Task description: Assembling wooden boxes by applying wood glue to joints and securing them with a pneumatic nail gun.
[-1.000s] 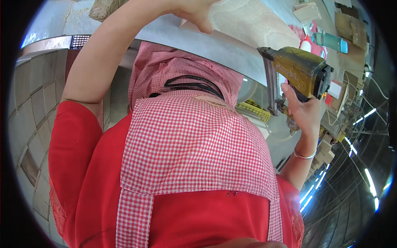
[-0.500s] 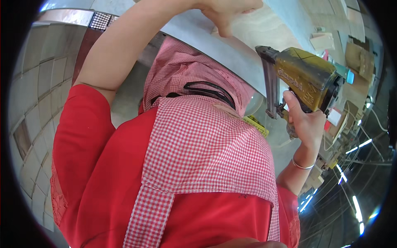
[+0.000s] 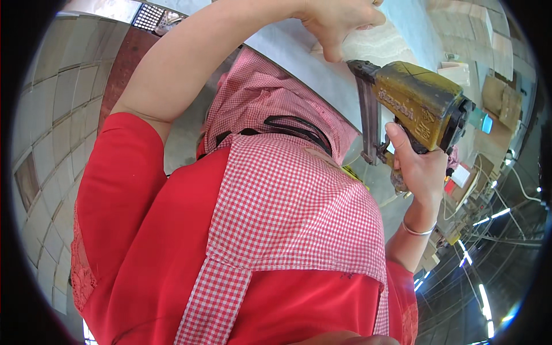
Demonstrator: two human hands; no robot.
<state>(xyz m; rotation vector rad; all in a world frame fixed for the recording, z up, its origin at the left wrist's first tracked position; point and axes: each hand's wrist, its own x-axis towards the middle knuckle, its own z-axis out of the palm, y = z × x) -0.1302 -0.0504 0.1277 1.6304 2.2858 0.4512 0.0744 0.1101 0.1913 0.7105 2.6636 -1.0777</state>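
My left arm reaches up across the view, and my left hand [image 3: 339, 23] curls over a pale board [image 3: 379, 46] that lies on a grey-white panel [image 3: 299, 57], thumb pointing down. My right hand [image 3: 420, 167] grips the handle of a worn yellow nail gun [image 3: 422, 103]. The gun's dark nose and magazine [image 3: 368, 109] sit against the panel's edge, just below my left thumb. A thin bangle [image 3: 417, 231] circles my right wrist. My red shirt and red-checked apron [image 3: 287, 207] fill the middle of the view.
A pale tiled floor [image 3: 40, 149] curves down the left side. Boxes, boards and small blue items clutter the area at the right [image 3: 494, 103]. Cables and bright strip lights [image 3: 489, 293] show at the lower right.
The nail gun has come up and to the left, closer to my left hand. My left hand stays on the pale board while the whole view has swung.
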